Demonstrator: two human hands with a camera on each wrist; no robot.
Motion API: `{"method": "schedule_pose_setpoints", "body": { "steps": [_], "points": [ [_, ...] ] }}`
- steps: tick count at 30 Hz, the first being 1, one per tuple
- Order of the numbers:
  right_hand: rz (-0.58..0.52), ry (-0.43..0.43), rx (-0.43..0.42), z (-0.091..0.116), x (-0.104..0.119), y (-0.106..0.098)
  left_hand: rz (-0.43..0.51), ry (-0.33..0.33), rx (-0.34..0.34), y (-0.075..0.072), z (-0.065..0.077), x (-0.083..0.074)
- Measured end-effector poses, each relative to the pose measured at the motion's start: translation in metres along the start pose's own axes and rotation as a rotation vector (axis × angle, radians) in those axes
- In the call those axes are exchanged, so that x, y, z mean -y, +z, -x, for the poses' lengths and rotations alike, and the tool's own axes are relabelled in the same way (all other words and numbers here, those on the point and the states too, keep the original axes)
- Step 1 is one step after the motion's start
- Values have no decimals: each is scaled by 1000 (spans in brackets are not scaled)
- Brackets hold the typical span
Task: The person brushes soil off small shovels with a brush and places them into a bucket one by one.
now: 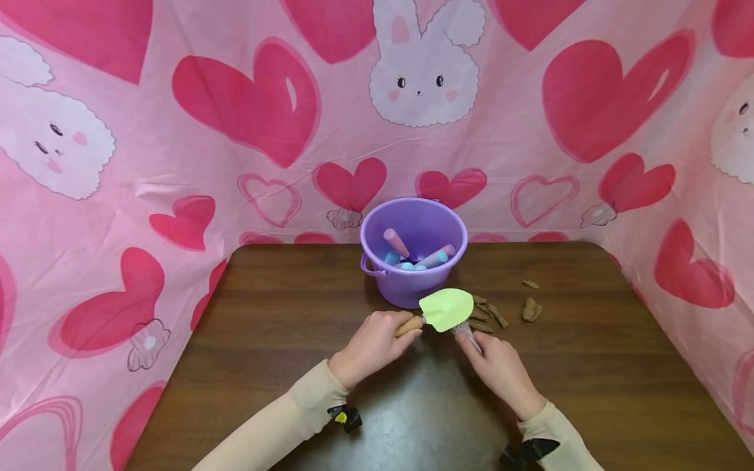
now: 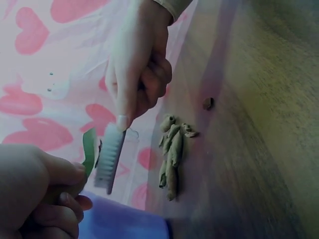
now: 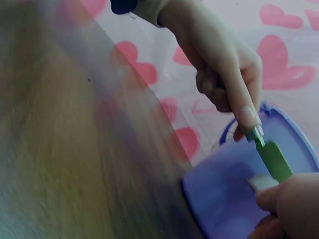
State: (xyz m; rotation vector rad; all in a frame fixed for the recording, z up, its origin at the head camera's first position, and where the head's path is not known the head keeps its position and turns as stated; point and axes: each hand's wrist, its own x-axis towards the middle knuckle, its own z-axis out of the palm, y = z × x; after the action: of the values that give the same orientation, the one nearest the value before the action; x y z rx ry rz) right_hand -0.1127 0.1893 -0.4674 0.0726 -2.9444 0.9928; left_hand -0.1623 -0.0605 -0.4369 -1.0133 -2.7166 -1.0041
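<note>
My left hand [image 1: 377,343] grips the wooden handle of a small trowel with a light green blade [image 1: 448,309]. The blade is held just in front of the purple bucket [image 1: 400,288]. My right hand [image 1: 501,367] pinches a small brush [image 2: 110,159] with pale bristles, which face the blade. Between blade and bristles, the left wrist view shows a small dark piece [image 2: 98,153]; what supports it is unclear. Beside the trowel, several brown shriveled pieces [image 1: 496,315] lie in a loose pile on the table.
Inside the bucket are several pink and blue cylinders [image 1: 396,242]. Two separate brown bits, a larger lump [image 1: 531,310] and a thin one [image 1: 531,284], lie right of the pile. A pink cloth [image 1: 347,131] with hearts and rabbits hangs around the dark wooden table [image 1: 283,307].
</note>
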Motion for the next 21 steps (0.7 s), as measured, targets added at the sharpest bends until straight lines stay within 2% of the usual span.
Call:
{"method": "schedule_pose_setpoints", "body": {
  "steps": [4,15,21],
  "points": [
    [-15,-32,46,2,5,4,-12,-10,-2,0,0,0],
    [19,-35,-47,0,-4,-9,21,-8,20,0,3,6],
    [24,-36,-49,-4,-8,-8,27,-31,32,-2,0,5]
  ]
}}
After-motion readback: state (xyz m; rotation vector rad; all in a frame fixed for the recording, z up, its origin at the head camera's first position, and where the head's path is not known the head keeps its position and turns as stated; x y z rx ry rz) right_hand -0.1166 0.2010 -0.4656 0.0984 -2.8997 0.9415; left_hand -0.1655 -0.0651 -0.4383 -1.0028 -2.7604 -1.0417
